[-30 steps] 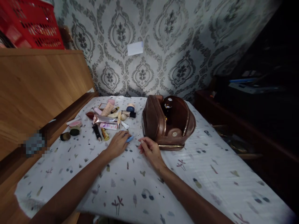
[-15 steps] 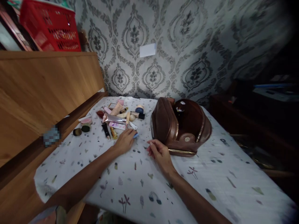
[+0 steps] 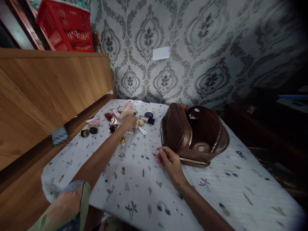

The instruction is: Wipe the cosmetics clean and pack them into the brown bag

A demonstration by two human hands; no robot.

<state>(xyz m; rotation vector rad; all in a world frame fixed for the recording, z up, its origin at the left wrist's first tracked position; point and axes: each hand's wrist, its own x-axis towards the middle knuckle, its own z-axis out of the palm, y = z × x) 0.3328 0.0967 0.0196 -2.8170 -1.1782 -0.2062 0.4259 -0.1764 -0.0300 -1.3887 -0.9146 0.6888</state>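
Observation:
My left hand (image 3: 130, 122) reaches into a pile of cosmetics, its fingers closed at a small blue item (image 3: 137, 118) that is mostly hidden. Around it lie a shiny pink squeeze tube (image 3: 115, 121), a beige tube (image 3: 126, 112), a black-capped bottle (image 3: 145, 119), a white tube (image 3: 142, 131) and a gold-coloured piece (image 3: 123, 140). My right hand (image 3: 170, 160) rests on the cloth, fingers loosely curled and a little apart, with nothing visible in them. Just beyond it stands a brown leather bag (image 3: 176, 128), unzipped, with a dark, glossy interior.
A dark blue jar (image 3: 149, 114) stands behind the pile. To the left lie a round brush (image 3: 85, 133), a dark green round piece (image 3: 93, 129) and a pink one (image 3: 93, 123). A wooden cabinet (image 3: 57, 77) borders the patterned cloth (image 3: 141, 179); on it sits a red basket (image 3: 64, 25).
My left hand has moved away from me, from the cloth in front of the pile to over the cosmetics, the blue item going with it. My right hand stays beside the bag. The view has shifted slightly.

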